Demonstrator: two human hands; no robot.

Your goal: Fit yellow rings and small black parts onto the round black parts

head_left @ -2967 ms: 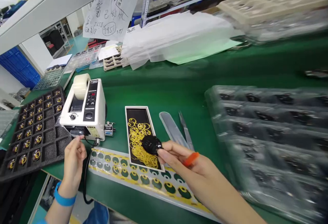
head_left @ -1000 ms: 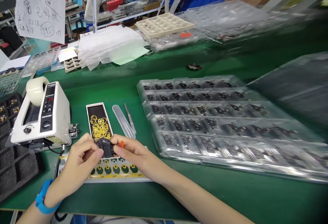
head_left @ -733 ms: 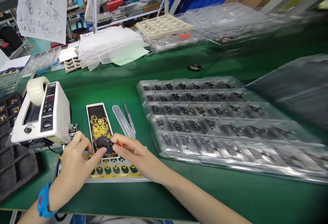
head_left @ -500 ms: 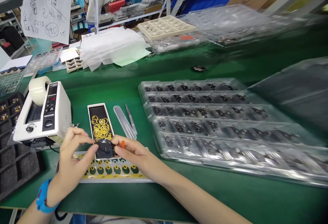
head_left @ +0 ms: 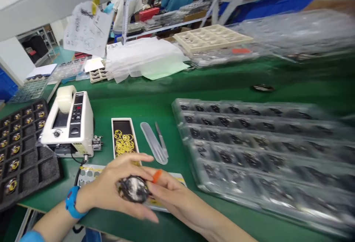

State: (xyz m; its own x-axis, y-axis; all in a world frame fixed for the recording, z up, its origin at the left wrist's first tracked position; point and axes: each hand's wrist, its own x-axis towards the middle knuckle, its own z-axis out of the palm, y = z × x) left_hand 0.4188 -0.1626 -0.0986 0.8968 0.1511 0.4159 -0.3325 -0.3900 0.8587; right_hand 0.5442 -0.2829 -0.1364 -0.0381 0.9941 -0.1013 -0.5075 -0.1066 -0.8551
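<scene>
While the right hand [head_left: 173,196] pinches a round, glossy dark part [head_left: 135,189] at its edge between thumb and forefinger, the left hand [head_left: 112,184] is spread around that part, fingers above and thumb below; whether its palm touches it is unclear. The part is held in front of the left palm, over the near side of a green workbench [head_left: 135,101], its face catching a bright reflection. An orange band [head_left: 157,176] circles a right finger, and a blue wristband [head_left: 72,202] the left wrist. Partly covered by the hands, a die-cut sheet [head_left: 86,173] lies on the bench. Just beyond is a white-rimmed box [head_left: 134,138] of yellow rings [head_left: 122,142], with a translucent plastic sheath [head_left: 152,140] and metal tweezers [head_left: 161,140] to its right. Leftward stand a white tape dispenser [head_left: 86,123] and a black foam tray [head_left: 46,170], partly filled with ringed parts [head_left: 13,165]. Rightward, a clear plastic tray [head_left: 189,144] carries rows of dark pieces [head_left: 226,157], somewhat blurred.
</scene>
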